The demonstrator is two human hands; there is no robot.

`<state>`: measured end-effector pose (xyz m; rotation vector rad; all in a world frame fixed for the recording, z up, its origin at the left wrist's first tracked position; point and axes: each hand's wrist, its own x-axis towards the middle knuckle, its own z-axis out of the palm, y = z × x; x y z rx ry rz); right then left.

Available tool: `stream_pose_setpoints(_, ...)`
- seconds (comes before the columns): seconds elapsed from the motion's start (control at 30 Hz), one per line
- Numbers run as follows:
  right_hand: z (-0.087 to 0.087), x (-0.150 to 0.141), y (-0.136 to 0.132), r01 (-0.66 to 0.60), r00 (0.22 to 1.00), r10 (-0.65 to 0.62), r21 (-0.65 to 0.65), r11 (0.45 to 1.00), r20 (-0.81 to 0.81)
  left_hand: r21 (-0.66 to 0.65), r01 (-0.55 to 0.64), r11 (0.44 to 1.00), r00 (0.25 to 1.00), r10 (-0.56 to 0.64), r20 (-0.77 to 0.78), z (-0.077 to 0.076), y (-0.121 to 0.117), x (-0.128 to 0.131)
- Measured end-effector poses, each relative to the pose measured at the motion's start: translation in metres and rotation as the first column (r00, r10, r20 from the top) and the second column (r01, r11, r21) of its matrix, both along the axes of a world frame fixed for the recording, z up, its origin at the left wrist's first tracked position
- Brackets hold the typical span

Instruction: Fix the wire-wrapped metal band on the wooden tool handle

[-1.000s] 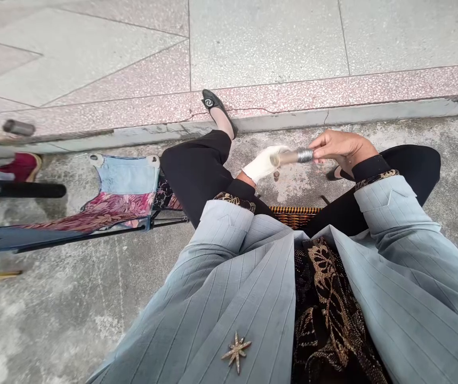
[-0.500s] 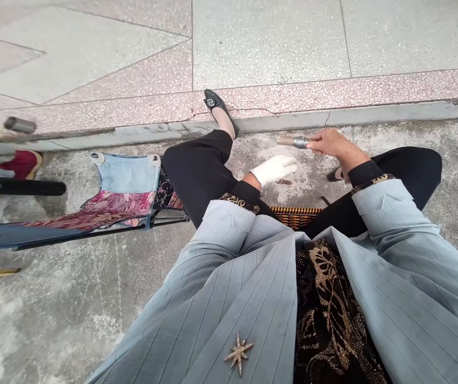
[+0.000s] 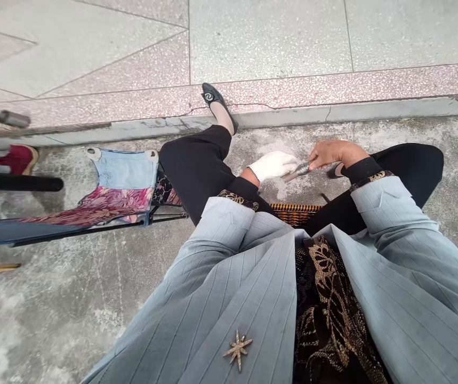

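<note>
My right hand, bare, is closed around one end of a short stick wound with silvery wire. The stick slants down to the left, and its bare brownish end reaches my left hand. That hand wears a white glove with a dark-edged cuff. Its fingers are curled together beside the stick; what lies inside them is hidden. Both hands are over the concrete between my spread knees.
A woven wicker edge shows between my thighs. To the left stands a folding chair with patterned fabric. Beyond it are a dark metal tube, a red shoe and a small cylinder on the tiled step.
My right hand has come down and slightly left, tilting the wire-wound stick so its bare end meets my gloved left hand. The left hand has barely moved.
</note>
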<state>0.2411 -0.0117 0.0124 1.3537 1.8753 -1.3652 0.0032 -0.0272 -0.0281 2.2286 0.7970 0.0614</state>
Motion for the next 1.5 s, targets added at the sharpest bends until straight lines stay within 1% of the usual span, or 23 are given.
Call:
stream_pose_setpoints(0.03,0.001,0.001,0.000,-0.018,0.998,0.015,-0.049,0.999,-0.054,-0.051,-0.009,0.999,0.999,0.011,0.042,0.000,0.000,-0.001)
stream_pose_setpoints(0.1,0.004,0.004,-0.001,-0.054,0.984,0.028,-0.142,0.988,-0.178,-0.208,-0.037,0.977,0.991,0.062,0.117,0.000,0.000,-0.002)
stream_pose_setpoints(0.17,0.009,0.008,-0.002,-0.059,0.955,-0.007,-0.213,0.975,-0.296,-0.385,-0.063,0.921,0.972,0.145,0.186,-0.001,0.000,-0.002)
stream_pose_setpoints(0.2,0.012,0.010,-0.003,-0.031,0.934,-0.054,-0.231,0.973,-0.354,-0.458,-0.086,0.885,0.953,0.207,0.220,-0.001,0.001,-0.001)
stream_pose_setpoints(0.23,0.015,0.011,-0.004,0.024,0.904,-0.121,-0.233,0.972,-0.410,-0.519,-0.120,0.846,0.925,0.285,0.251,-0.001,0.001,0.000)
stream_pose_setpoints(0.3,0.022,0.014,-0.008,0.205,0.806,-0.283,-0.204,0.957,-0.520,-0.602,-0.204,0.772,0.833,0.460,0.308,0.001,0.001,0.002)
stream_pose_setpoints(0.37,0.028,0.014,-0.011,0.411,0.663,-0.420,-0.168,0.896,-0.620,-0.644,-0.215,0.734,0.760,0.540,0.362,0.004,0.000,0.004)
stream_pose_setpoints(0.43,0.031,0.011,-0.013,0.549,0.537,-0.486,-0.152,0.822,-0.690,-0.648,-0.152,0.747,0.760,0.507,0.406,0.007,-0.002,0.005)
stream_pose_setpoints(0.5,0.030,0.007,-0.012,0.618,0.470,-0.514,-0.149,0.772,-0.717,-0.639,-0.097,0.763,0.802,0.440,0.403,0.008,-0.004,0.006)
stream_pose_setpoints(0.57,0.023,0.004,-0.010,0.680,0.447,-0.552,-0.133,0.721,-0.704,-0.642,-0.085,0.762,0.837,0.405,0.368,0.007,-0.005,0.008)
stream_pose_setpoints(0.63,0.014,0.003,-0.006,0.756,0.440,-0.603,-0.088,0.648,-0.666,-0.639,-0.070,0.766,0.862,0.369,0.348,0.003,-0.005,0.009)
stream_pose_setpoints(0.7,0.004,0.003,-0.001,0.809,0.460,-0.642,-0.007,0.587,-0.613,-0.624,-0.058,0.779,0.880,0.335,0.336,0.000,-0.004,0.009)
stream_pose_setpoints(0.73,0.000,0.004,0.000,0.814,0.497,-0.645,0.055,0.578,-0.580,-0.616,-0.056,0.786,0.890,0.319,0.326,-0.002,-0.004,0.009)
stream_pose_setpoints(0.77,-0.003,0.005,0.002,0.795,0.562,-0.632,0.138,0.591,-0.533,-0.609,-0.056,0.791,0.899,0.305,0.314,-0.002,-0.004,0.008)
stream_pose_setpoints(0.8,-0.005,0.005,0.003,0.747,0.650,-0.602,0.240,0.620,-0.464,-0.602,-0.060,0.796,0.907,0.295,0.301,-0.003,-0.004,0.008)
stream_pose_setpoints(0.87,-0.006,0.004,0.004,0.561,0.828,-0.496,0.434,0.705,-0.264,-0.584,-0.085,0.807,0.913,0.297,0.279,-0.003,-0.004,0.006)
stream_pose_setpoints(0.9,-0.005,0.003,0.004,0.442,0.892,-0.428,0.491,0.751,-0.149,-0.575,-0.098,0.813,0.914,0.302,0.271,-0.003,-0.004,0.006)
stream_pose_setpoints(0.97,-0.001,-0.001,0.003,0.243,0.954,-0.298,0.512,0.824,0.028,-0.556,-0.125,0.822,0.915,0.313,0.256,-0.004,-0.004,0.005)
stream_pose_setpoints(1.07,0.003,-0.003,0.002,0.095,0.978,-0.167,0.437,0.895,0.129,-0.519,-0.146,0.842,0.924,0.304,0.234,-0.003,-0.002,0.003)
stream_pose_setpoints(1.17,0.005,0.000,0.001,0.061,0.984,-0.118,0.366,0.929,0.135,-0.483,-0.161,0.861,0.930,0.296,0.219,0.000,0.000,0.001)
stream_pose_setpoints(1.27,0.004,0.006,0.001,0.062,0.995,-0.082,0.268,0.961,0.065,-0.447,-0.144,0.883,0.937,0.267,0.224,0.004,0.002,-0.001)
stream_pose_setpoints(1.4,0.007,0.011,-0.001,0.050,0.995,-0.047,0.035,0.998,-0.086,-0.352,-0.183,0.918,0.937,0.271,0.220,0.005,0.005,-0.002)
stream_pose_setpoints(1.5,0.015,0.014,-0.004,0.071,0.970,-0.096,-0.118,0.990,-0.222,-0.404,-0.169,0.899,0.927,0.284,0.245,0.003,0.007,-0.004)
